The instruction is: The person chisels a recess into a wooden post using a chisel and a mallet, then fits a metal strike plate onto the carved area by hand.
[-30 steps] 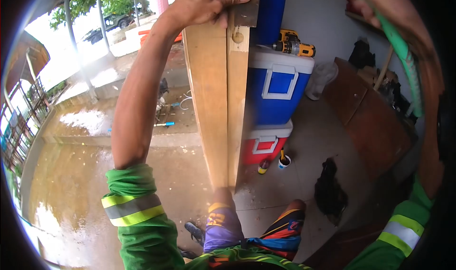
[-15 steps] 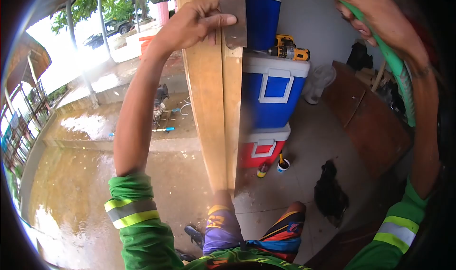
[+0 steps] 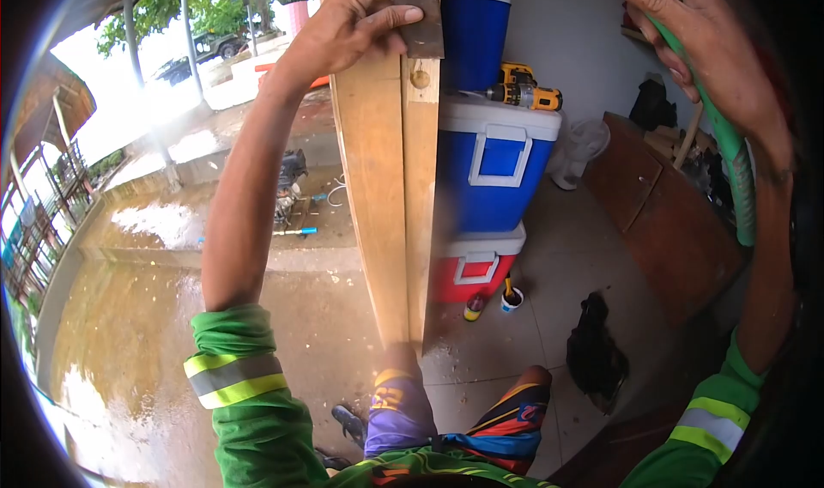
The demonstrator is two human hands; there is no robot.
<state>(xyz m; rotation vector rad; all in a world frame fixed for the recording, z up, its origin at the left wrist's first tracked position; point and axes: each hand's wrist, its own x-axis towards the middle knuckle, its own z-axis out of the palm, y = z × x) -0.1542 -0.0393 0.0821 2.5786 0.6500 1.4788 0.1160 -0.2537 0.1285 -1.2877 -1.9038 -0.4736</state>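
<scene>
The left hand [image 3: 336, 40] pinches a dark plate [image 3: 416, 16], best held flat on the door edge [image 3: 420, 153]; the right hand [image 3: 717, 46] grasps a green tool [image 3: 726, 140].

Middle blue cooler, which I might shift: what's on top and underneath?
On top of the middle cooler are a yellow drill and a blue container; underneath is a red cooler. The wooden beam covers the left edge, hiding anything there.

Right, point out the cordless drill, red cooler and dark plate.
Cordless drill [image 3: 545, 99]: head view, yellow end of its body.
Red cooler [image 3: 475, 269]: head view, middle of its front.
Dark plate [image 3: 423, 36]: head view, lower part of its face.
</scene>
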